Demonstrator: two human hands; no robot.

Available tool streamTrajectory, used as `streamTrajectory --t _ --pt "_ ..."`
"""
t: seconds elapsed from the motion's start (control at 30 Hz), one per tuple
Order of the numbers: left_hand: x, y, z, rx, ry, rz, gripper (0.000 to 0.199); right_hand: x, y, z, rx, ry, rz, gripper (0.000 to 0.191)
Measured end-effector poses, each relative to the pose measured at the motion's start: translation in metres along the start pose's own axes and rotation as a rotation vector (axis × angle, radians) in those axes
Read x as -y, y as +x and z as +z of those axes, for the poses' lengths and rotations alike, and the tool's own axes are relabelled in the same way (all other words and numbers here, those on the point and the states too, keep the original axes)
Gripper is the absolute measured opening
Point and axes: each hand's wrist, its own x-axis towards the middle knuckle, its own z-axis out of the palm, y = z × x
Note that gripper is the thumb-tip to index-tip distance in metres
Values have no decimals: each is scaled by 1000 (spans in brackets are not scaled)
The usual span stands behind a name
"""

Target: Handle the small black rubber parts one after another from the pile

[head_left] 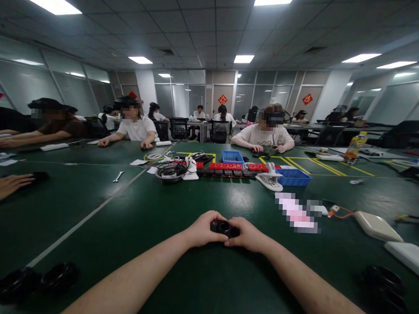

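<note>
In the middle of the head view, a small glossy black ring-shaped piece (223, 227) sits between my two hands on the green table (180, 197). My left hand (203, 231) curls round its left side, with thumb and fingers closing in from front and back. From the right, my right hand (247, 234) grips the same piece, and the two thumbs nearly meet in front of it. Its underside and edges are partly hidden by fingers. Similar black rings (59, 277) lie at the lower left, and others (386, 280) at the lower right.
Beyond my hands stand a red power strip (230, 166), white clamp stands (271, 179), a metal bowl of cables (172, 171) and blue bins (294, 177). A wrench (118, 176) lies left; a white box (378, 226) lies right. A co-worker's hand (10, 187) rests far left; others sit opposite.
</note>
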Motion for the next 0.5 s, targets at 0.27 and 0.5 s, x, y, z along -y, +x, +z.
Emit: streamTrajectory --t 0.27,0.5 --pt "-1 -1 0 -7 -1 -5 39 1 -1 0 2 6 5 33" --pt "-1 -1 0 -1 -8 -13 39 0 0 1 1 9 5 33"
